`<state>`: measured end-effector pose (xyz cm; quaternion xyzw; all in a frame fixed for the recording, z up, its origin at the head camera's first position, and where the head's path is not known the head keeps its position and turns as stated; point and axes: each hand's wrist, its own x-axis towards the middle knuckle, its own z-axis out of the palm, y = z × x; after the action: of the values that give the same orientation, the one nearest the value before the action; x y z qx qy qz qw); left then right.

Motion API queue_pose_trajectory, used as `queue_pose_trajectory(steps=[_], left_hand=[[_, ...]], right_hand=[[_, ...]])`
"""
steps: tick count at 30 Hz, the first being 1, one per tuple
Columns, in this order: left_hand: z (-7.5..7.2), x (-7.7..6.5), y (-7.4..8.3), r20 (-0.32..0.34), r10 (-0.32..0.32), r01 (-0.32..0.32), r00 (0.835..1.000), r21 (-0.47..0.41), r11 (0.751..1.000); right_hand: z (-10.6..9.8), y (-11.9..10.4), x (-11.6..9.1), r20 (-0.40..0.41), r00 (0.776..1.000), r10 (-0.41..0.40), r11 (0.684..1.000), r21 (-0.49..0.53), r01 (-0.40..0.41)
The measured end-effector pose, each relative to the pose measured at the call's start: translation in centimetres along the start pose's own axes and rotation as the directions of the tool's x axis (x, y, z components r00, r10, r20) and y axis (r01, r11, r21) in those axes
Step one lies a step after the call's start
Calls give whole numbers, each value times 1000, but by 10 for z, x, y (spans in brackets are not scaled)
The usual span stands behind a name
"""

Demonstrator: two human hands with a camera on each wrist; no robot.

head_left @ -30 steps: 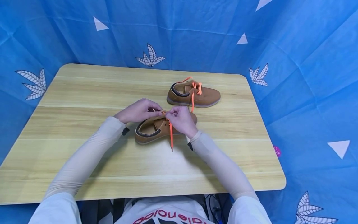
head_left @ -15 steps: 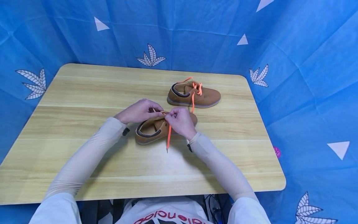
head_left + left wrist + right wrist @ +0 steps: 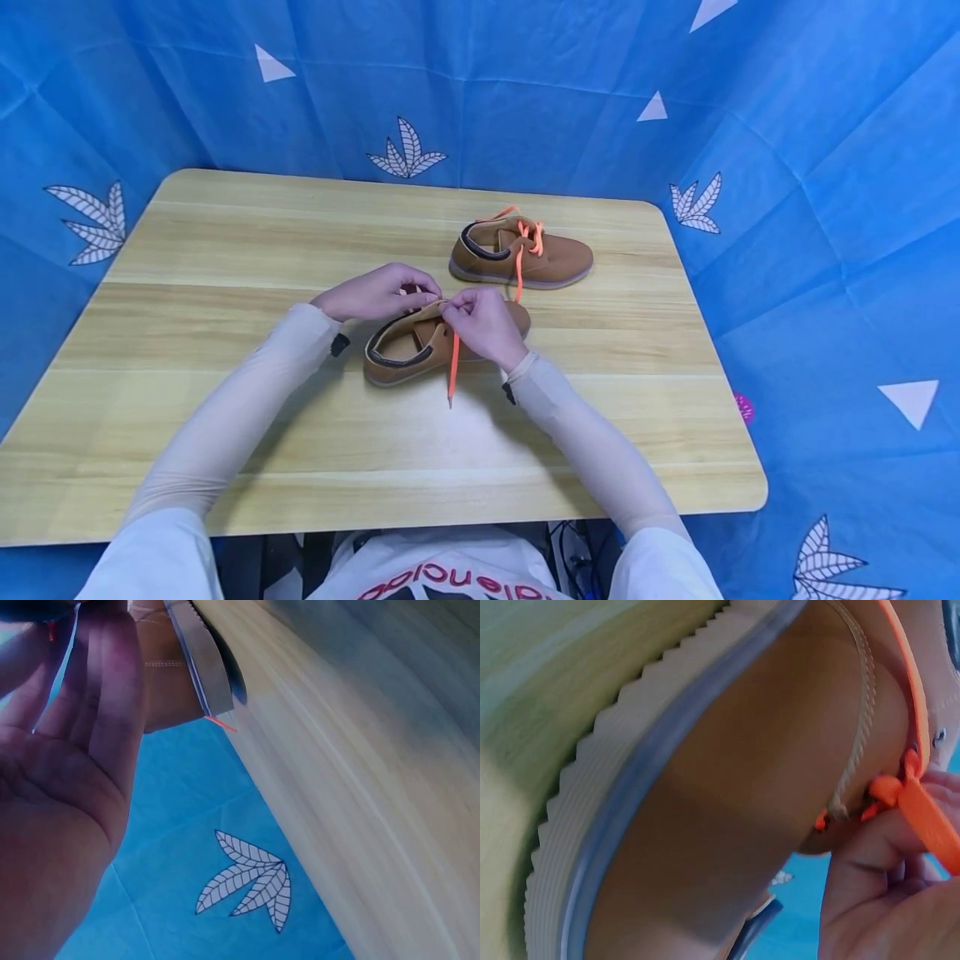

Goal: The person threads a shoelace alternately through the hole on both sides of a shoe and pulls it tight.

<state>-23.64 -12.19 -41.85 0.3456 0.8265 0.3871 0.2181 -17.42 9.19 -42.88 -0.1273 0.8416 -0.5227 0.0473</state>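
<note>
A brown low shoe [image 3: 399,343] with a dark collar lies before me, toe to the right. An orange shoelace [image 3: 453,371] hangs down its near side. My left hand [image 3: 375,294] grips the far edge of the shoe's opening, thumb on the inner side; a small orange bit [image 3: 52,630] shows at its fingertips in the left wrist view. My right hand [image 3: 487,325] covers the lacing and pinches the lace with thumb and forefinger. In the right wrist view an orange lace loop [image 3: 889,790] sits at the eyelets close to those fingertips.
Just behind stands a second brown shoe [image 3: 562,260] with an orange lace [image 3: 519,275] trailing toward the near shoe. Both shoes are on a pale wooden table [image 3: 225,350]. A blue patterned curtain [image 3: 525,100] hangs around its back and sides.
The hanging lace end has swung slightly left. My left hand has shifted a little right, nearer my right hand, and the orange lace between them is now mostly covered. The far shoe stays put.
</note>
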Motion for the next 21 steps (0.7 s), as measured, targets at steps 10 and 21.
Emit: queue_pose_trajectory(steps=[10, 21], left_hand=[[2, -1, -7, -21, -74, 72, 997, -73, 995], [-11, -24, -30, -50, -186, 160, 981, -324, 932]], right_hand=[[-22, 15, 4, -18, 1000, -1, 997, 74, 3], [-30, 39, 10, 20, 1000, 7, 999, 52, -8]])
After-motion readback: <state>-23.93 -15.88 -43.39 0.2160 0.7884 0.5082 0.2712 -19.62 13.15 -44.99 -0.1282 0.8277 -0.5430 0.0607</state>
